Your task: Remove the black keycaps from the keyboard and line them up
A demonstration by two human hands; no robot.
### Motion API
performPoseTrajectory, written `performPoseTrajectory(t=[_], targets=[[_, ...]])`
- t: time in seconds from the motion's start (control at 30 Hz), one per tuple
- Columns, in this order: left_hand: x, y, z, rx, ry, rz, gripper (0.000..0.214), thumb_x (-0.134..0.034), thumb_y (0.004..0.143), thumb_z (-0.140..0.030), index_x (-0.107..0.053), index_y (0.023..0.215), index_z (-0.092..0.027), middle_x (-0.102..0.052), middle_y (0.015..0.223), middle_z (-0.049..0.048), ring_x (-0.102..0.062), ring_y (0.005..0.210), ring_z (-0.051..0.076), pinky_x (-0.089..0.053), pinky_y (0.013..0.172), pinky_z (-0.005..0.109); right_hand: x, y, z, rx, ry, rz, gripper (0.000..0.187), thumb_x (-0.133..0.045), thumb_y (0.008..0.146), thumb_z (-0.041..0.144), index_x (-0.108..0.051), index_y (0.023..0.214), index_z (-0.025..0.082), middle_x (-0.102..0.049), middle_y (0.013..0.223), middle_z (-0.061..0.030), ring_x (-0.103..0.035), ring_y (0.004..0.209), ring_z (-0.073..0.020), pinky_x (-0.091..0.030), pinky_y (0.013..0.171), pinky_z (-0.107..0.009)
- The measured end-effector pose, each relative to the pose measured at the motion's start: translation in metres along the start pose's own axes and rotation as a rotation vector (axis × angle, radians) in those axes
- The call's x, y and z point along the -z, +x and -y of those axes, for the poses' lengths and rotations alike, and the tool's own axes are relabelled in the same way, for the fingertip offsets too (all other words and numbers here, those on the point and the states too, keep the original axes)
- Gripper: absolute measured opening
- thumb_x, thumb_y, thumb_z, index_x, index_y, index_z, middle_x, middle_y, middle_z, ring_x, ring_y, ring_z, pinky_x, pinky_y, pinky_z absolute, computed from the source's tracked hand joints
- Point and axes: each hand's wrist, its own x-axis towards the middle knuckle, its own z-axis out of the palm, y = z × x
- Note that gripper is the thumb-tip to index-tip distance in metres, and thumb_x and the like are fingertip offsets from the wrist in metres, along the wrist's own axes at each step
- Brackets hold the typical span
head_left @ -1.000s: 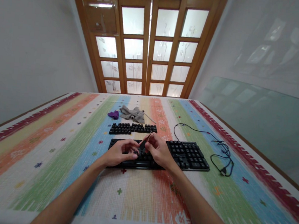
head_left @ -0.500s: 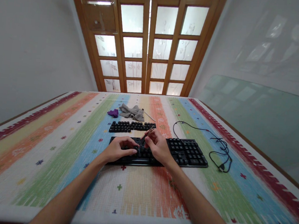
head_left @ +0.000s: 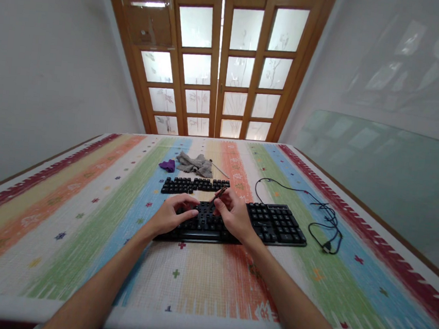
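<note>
A black keyboard point(head_left: 276, 222) lies across the table in front of me, with keycaps gone from part of its left half. My right hand point(head_left: 232, 212) is closed on slim dark tweezers point(head_left: 218, 197), which slant down toward the bare part of the keyboard. Over the keyboard's left end rests my left hand point(head_left: 174, 213), thumb and fingers apart with nothing visible between them. Just behind the keyboard, several loose black keycaps point(head_left: 178, 185) stand in rows.
Farther back lie a grey cloth point(head_left: 196, 165), a purple cloth point(head_left: 167, 165) and a thin stick-like tool point(head_left: 219, 168). To the right, the keyboard's black cable point(head_left: 328, 221) is coiled loosely. A striped cloth point(head_left: 90, 255) covers the table.
My left hand has shifted slightly left and its fingers have drawn back, showing more of the bare keyboard area. The tweezers in my right hand have barely moved.
</note>
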Motion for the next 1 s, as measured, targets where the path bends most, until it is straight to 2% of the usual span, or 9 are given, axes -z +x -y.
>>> performPoseTrajectory(t=[0.17, 0.23, 0.37, 0.6, 0.83, 1.0], targets=[[0.007, 0.007, 0.011, -0.12, 0.297, -0.135, 0.017, -0.066, 0.086, -0.035, -0.07, 0.091, -0.02, -0.07, 0.089, 0.0042, -0.06, 0.08, 0.018, -0.048, 0.071, 0.03, 0.002, 0.002, -0.002, 0.0, -0.036, -0.037, 0.027, -0.06, 0.088, 0.048, -0.053, 0.092, 0.021, -0.063, 0.078, -0.0015, -0.062, 0.056, -0.0141, -0.052, 0.055, -0.029], [0.009, 0.014, 0.017, -0.161, 0.377, -0.135, 0.013, -0.065, 0.087, -0.033, -0.07, 0.089, -0.021, -0.071, 0.088, 0.0038, -0.06, 0.082, 0.019, -0.048, 0.074, 0.031, 0.002, 0.003, -0.002, 0.001, -0.048, -0.044, 0.027, -0.06, 0.089, 0.047, -0.053, 0.091, 0.021, -0.064, 0.078, -0.0018, -0.062, 0.055, -0.0142, -0.052, 0.055, -0.029], [0.01, 0.031, 0.026, -0.206, 0.478, -0.064, 0.01, -0.063, 0.085, -0.027, -0.069, 0.086, -0.02, -0.071, 0.086, 0.004, -0.06, 0.083, 0.02, -0.047, 0.08, 0.035, 0.003, 0.003, -0.002, 0.008, -0.058, -0.065, 0.026, -0.06, 0.089, 0.047, -0.053, 0.091, 0.022, -0.064, 0.078, -0.002, -0.062, 0.055, -0.0145, -0.051, 0.054, -0.029], [0.004, 0.059, 0.033, -0.19, 0.581, 0.077, 0.008, -0.064, 0.08, -0.02, -0.071, 0.084, -0.019, -0.068, 0.082, 0.0041, -0.06, 0.084, 0.021, -0.048, 0.081, 0.034, 0.0, 0.0, 0.0, 0.016, -0.061, -0.042, 0.03, -0.061, 0.087, 0.051, -0.052, 0.091, 0.022, -0.064, 0.077, -0.001, -0.062, 0.053, -0.0145, -0.051, 0.052, -0.029], [0.004, 0.069, 0.042, -0.173, 0.598, 0.157, 0.012, -0.065, 0.079, -0.018, -0.075, 0.086, -0.02, -0.071, 0.084, 0.0059, -0.061, 0.086, 0.022, -0.047, 0.084, 0.035, 0.0, 0.0, 0.001, 0.017, -0.089, -0.047, 0.029, -0.061, 0.087, 0.049, -0.051, 0.089, 0.022, -0.064, 0.076, -0.0006, -0.063, 0.052, -0.0141, -0.049, 0.051, -0.027], [0.008, 0.073, 0.045, -0.188, 0.595, 0.235, 0.01, -0.066, 0.078, -0.016, -0.075, 0.078, -0.02, -0.071, 0.079, 0.005, -0.06, 0.083, 0.022, -0.046, 0.084, 0.035, 0.0, 0.0, 0.001, 0.018, -0.081, -0.044, 0.026, -0.063, 0.087, 0.045, -0.051, 0.088, 0.022, -0.064, 0.078, -0.0002, -0.063, 0.05, -0.0126, -0.048, 0.049, -0.025]])
